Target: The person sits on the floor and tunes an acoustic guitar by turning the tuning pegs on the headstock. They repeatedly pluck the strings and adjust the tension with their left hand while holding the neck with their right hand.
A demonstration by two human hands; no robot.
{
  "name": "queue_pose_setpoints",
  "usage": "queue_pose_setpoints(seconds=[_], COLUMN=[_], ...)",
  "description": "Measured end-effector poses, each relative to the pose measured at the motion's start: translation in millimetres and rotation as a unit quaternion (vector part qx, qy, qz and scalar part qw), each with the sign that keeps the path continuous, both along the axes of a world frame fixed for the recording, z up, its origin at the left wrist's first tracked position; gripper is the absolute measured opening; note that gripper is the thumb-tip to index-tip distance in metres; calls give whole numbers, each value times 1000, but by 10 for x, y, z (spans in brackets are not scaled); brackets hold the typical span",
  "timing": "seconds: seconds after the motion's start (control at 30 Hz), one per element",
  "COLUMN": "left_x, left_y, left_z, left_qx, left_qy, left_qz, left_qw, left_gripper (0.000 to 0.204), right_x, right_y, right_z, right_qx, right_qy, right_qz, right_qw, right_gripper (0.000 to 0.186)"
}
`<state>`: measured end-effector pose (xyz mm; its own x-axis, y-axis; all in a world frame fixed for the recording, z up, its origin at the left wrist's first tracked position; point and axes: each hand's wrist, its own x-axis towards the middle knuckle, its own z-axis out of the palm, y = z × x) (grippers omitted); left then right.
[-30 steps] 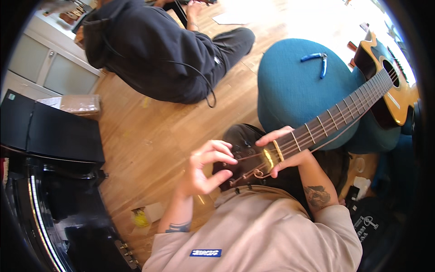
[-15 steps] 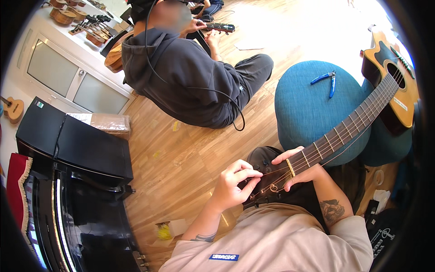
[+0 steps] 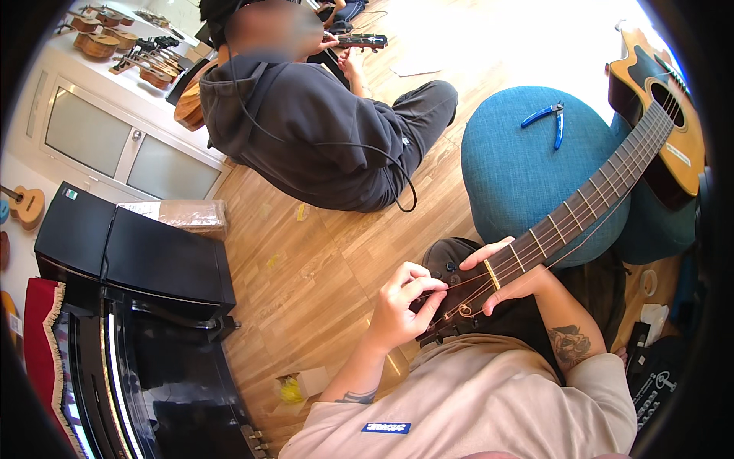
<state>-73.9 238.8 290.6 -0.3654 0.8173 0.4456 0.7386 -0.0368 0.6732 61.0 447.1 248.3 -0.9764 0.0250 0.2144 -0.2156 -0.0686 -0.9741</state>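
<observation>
Wooden floor (image 3: 329, 283) beneath, the left hand (image 3: 405, 297) pinches a string (image 3: 469, 281) as the right hand (image 3: 527, 284) clasps the guitar neck (image 3: 562, 222); steady, gentle tension should stop the string slipping.

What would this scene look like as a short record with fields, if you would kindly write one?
Left hand: the left hand has thumb and fingertips together, apparently pinching a string by the headstock
Right hand: the right hand straddles the neck from underneath, near the nut
Instrument: acoustic guitar, its body at the picture's right
Tool: blue-handled pliers, handles spread, on a blue padded seat
Other person: someone in a dark hoodie, seated on the wooden floor
At left: black piano
</observation>
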Motion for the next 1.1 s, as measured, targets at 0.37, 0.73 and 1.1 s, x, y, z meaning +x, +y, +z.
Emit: queue_pose_setpoints(seconds=[0.37, 0.73, 1.1], left_x=[-22, -142, -235], left_y=[-24, -125, -310], left_z=[19, 97, 12], left_qx=[-13, -54, -41], left_qy=[-23, 23, 31], left_qz=[-13, -49, -16], left_qw=[1000, 997, 999], left_gripper=[19, 24, 21], right_x=[-2, 24, 56], right_y=[20, -3, -84], right_z=[17, 54, 3], right_qx=[27, -18, -93], right_qy=[7, 8, -15], right_qz=[0, 14, 5], right_qw=[1000, 1000, 996], right_gripper=[73, 71, 77])
